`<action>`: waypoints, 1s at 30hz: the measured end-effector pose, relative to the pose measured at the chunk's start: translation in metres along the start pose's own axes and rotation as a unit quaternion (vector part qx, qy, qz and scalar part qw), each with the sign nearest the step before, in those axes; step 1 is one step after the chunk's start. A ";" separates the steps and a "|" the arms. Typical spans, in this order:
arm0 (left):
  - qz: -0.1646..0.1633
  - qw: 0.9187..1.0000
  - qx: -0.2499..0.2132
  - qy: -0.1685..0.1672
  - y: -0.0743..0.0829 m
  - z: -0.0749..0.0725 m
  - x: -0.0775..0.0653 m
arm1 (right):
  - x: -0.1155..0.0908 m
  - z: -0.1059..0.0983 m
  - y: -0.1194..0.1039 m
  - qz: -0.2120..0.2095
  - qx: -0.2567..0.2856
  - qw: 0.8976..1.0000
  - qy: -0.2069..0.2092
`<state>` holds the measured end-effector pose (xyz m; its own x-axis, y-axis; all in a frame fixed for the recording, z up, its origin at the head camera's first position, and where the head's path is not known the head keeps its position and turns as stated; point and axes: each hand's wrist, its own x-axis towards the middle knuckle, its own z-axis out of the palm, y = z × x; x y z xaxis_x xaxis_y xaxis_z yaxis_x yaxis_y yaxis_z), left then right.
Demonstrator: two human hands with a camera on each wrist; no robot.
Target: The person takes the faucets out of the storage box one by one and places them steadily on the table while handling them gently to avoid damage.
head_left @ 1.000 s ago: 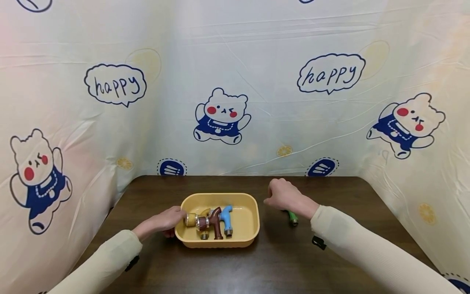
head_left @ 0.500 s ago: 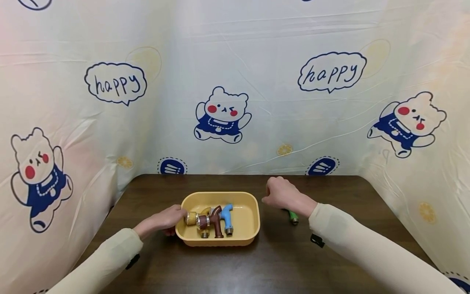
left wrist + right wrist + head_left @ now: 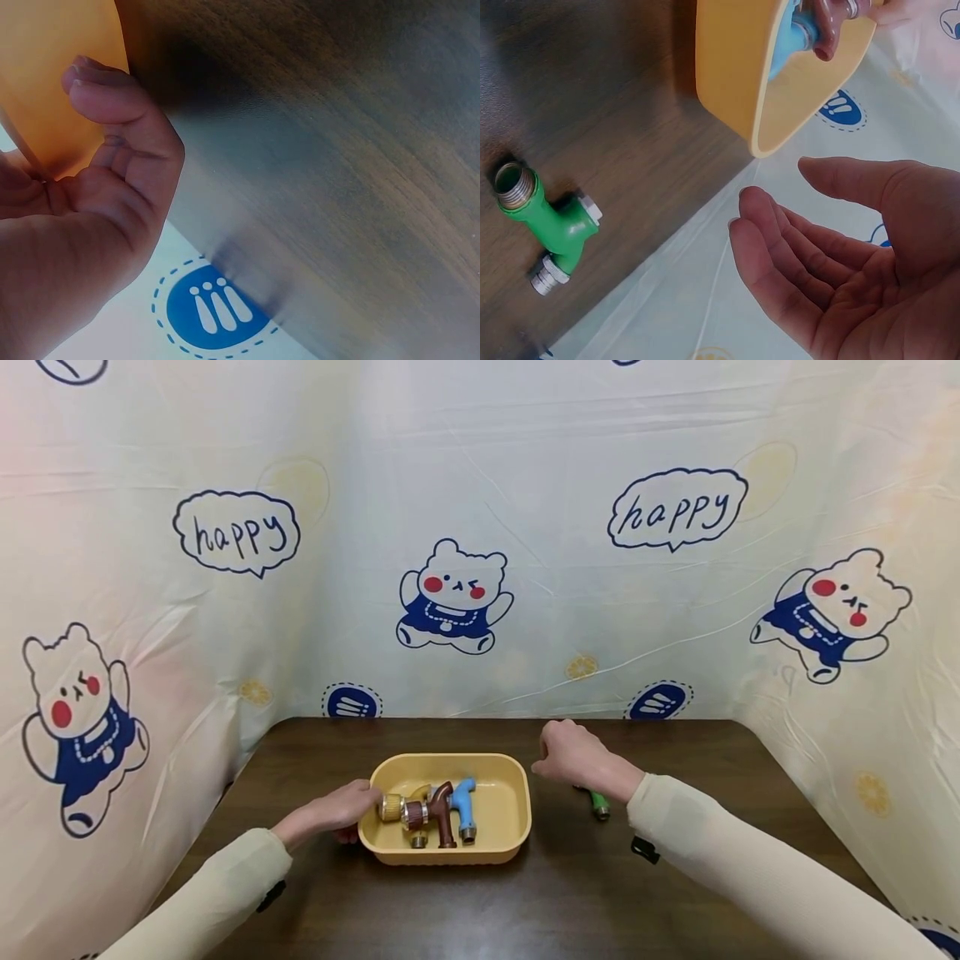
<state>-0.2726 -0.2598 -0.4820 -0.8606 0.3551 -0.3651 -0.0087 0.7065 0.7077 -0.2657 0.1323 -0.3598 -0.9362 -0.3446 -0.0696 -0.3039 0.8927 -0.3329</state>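
Note:
My left hand (image 3: 345, 804) grips the left end wall of a yellow plastic basin (image 3: 517, 852), with fingers curled against its outside in the left wrist view. Inside lie a yellow tap (image 3: 391, 807), a brown tap (image 3: 442, 818) and a light blue tap (image 3: 465, 810), close together on the left and middle. To the right of the basin, my right hand (image 3: 581, 758) hovers with nothing in it. Its thumb and fingers (image 3: 754, 259) stand apart, bent a little. A green tap (image 3: 561, 225) with threaded metal ends lies on the table, partly hidden beneath this hand in the head view.
The dark wooden table (image 3: 480, 910) reaches back to a pale printed curtain (image 3: 480, 485), which encloses it at the back and both sides. Black straps (image 3: 645, 850) show under the sleeves near the wrists.
My right hand has drifted slightly left, towards the basin. The left hand, the basin and the taps stay where they were.

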 end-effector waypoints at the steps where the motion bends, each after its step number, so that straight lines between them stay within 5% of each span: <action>1: -0.007 1.000 -0.003 0.004 0.008 0.000 -0.005 | 0.000 0.000 0.000 0.001 -0.001 1.000 0.000; 4: -0.010 1.000 -0.003 0.007 0.014 0.001 -0.010 | 0.000 0.001 -0.001 0.004 -0.006 1.000 0.002; 7: 0.009 1.000 0.001 0.001 -0.001 0.000 0.000 | 0.000 0.001 -0.002 0.001 -0.009 1.000 0.004; 11: -0.015 1.000 -0.014 0.013 -0.026 0.002 0.020 | 0.000 0.000 -0.004 -0.005 -0.006 1.000 0.003; 13: -0.034 0.999 -0.012 0.029 -0.015 0.004 0.013 | 0.000 0.000 -0.005 -0.005 -0.005 1.000 0.001; 18: 0.005 1.000 0.007 0.009 -0.021 0.003 0.014 | 0.000 0.001 -0.008 -0.008 -0.005 1.000 0.000; 21: -0.009 1.000 -0.019 -0.009 -0.047 0.001 0.033 | 0.001 0.003 -0.009 -0.009 -0.006 1.000 0.000; 24: -0.012 1.000 -0.025 -0.004 -0.056 0.003 0.039 | 0.001 0.004 -0.011 -0.014 -0.002 1.000 -0.004; 30: 0.004 1.000 -0.010 0.001 -0.047 0.003 0.032 | 0.001 0.006 -0.013 -0.027 -0.004 1.000 -0.002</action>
<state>-0.2979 -0.2802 -0.5288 -0.8616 0.3595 -0.3583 -0.0115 0.6918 0.7220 -0.2615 0.1184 -0.3612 -0.9180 -0.3927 -0.0548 -0.3548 0.8752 -0.3289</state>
